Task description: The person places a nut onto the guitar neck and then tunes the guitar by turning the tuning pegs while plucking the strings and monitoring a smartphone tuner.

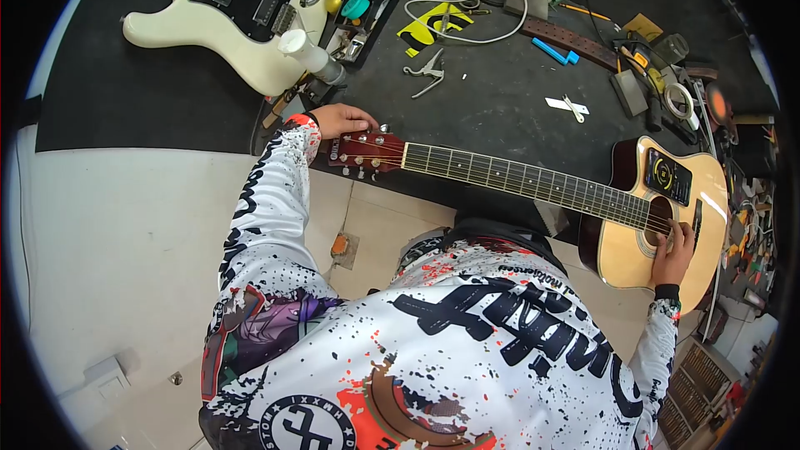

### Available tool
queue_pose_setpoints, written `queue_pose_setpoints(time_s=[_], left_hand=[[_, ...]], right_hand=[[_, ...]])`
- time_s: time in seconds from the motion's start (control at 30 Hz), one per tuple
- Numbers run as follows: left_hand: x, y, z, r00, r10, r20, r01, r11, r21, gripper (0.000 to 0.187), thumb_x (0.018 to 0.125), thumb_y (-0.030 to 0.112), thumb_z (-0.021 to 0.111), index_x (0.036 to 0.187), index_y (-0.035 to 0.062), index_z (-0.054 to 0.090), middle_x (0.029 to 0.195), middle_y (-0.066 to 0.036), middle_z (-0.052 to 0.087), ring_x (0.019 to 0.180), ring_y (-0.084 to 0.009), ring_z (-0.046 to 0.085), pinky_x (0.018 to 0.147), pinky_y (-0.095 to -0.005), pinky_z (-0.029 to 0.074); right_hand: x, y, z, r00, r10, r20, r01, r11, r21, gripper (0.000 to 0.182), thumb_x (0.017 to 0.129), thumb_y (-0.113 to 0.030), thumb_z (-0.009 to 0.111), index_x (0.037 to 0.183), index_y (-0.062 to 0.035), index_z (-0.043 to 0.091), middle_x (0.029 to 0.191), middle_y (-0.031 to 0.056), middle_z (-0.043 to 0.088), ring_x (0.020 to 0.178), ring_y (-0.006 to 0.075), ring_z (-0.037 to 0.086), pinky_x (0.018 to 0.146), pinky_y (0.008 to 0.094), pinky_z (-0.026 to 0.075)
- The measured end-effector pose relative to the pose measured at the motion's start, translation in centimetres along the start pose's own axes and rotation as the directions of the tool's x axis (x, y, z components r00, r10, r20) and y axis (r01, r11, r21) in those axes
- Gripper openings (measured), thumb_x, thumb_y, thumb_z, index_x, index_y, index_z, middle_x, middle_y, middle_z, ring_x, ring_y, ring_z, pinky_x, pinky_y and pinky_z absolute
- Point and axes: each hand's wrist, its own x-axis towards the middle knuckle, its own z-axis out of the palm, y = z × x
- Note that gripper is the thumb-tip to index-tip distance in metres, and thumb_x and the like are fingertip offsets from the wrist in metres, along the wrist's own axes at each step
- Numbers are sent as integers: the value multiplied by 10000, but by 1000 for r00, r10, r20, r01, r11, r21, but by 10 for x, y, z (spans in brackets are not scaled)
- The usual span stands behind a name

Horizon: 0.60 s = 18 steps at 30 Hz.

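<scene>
An acoustic guitar (621, 247) with a pale top lies flat across the bench's front edge, its neck (517, 186) running left. At the dark red headstock (367, 150), my left hand (340, 121) pinches a tuning peg (384, 127) on the far side. My right hand (673, 254) rests over the soundhole (658, 218), fingers apart and touching the strings. A phone (665, 175) with a round yellow dial on its dark screen lies on the guitar's top, beyond the soundhole.
A cream electric guitar (200, 46) lies at the back left, near a white-capped bottle (310, 54). A capo (425, 73), a white cable (467, 40), a blue string winder (554, 52) and small pliers (573, 108) lie beyond the neck. Several tools crowd the right side.
</scene>
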Motion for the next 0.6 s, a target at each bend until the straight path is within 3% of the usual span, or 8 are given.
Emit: queue_pose_setpoints(time_s=[0.03, 0.1, 0.2, 0.27, 0.33, 0.4, 0.5, 0.6], left_hand=[[2, 3, 0, 1000, -1, 11, 1, 1000, 10, 314, 1018, 239, 536, 1244, 43, 632, 1131, -47, 684, 1040, -115, 606, 948, -296, 470], [8, -10, -2, 981, 191, -27, -181, 960, 214, 358, 998, 339, 554, 1173, 41, 647, 1058, -70, 688, 1006, -153, 612, 913, -317, 475], [24, -17, 1, 964, 262, -41, -236, 916, 324, 336, 978, 347, 571, 1033, 23, 639, 909, -91, 650, 879, -182, 597, 805, -344, 478], [22, -7, 8, 978, 135, -160, -69, 929, 364, 314, 946, 340, 611, 932, 29, 647, 803, -75, 637, 784, -168, 588, 714, -346, 476], [27, -6, 7, 972, 127, -196, -33, 905, 425, 320, 899, 313, 656, 815, 7, 616, 696, -101, 613, 643, -188, 566, 599, -360, 453], [29, 8, 10, 961, 138, -238, 35, 796, 604, 329, 860, 303, 676, 772, -10, 621, 668, -153, 611, 616, -255, 590, 592, -393, 464], [31, 38, 12, 970, 69, -233, 110, 730, 674, 337, 790, 280, 688, 739, -52, 656, 702, -251, 642, 705, -394, 658, 670, -463, 500], [39, 33, 9, 971, 78, -225, 116, 670, 733, 326, 775, 263, 683, 756, -63, 667, 714, -261, 646, 719, -401, 662, 676, -468, 502]], right_hand=[[1, 0, -1, 1000, -8, -10, 8, 1000, 1, 401, 826, -68, 695, 1219, -73, 613, 1221, 180, 545, 1158, 377, 517, 990, 452, 417], [3, -6, -4, 1000, -3, -10, 3, 1000, 13, 405, 822, -67, 690, 1221, -86, 621, 1201, 180, 556, 1145, 378, 521, 986, 455, 417], [4, -4, -8, 999, -9, -38, 10, 1000, 20, 408, 816, -114, 701, 1217, -113, 629, 1188, 178, 558, 1117, 365, 532, 978, 469, 415], [4, 2, -8, 998, 11, -60, -9, 1000, 22, 393, 810, -137, 721, 1194, -121, 642, 1191, 175, 560, 1112, 364, 540, 961, 470, 422], [6, -3, -14, 997, 23, -77, -21, 999, 29, 398, 769, -147, 774, 1150, -122, 666, 1156, 166, 576, 1077, 355, 558, 927, 453, 444], [9, -6, -19, 996, 9, -86, -4, 998, 55, 394, 759, -172, 782, 1132, -123, 667, 1121, 145, 591, 1057, 340, 564, 901, 441, 454], [8, 0, -18, 997, 34, -75, -29, 997, 73, 393, 759, -179, 782, 1131, -125, 665, 1116, 133, 593, 1045, 337, 566, 901, 440, 451], [8, -1, -19, 996, 23, -90, -18, 998, 64, 407, 764, -184, 778, 1151, -130, 661, 1110, 125, 593, 1036, 333, 567, 905, 436, 448]])
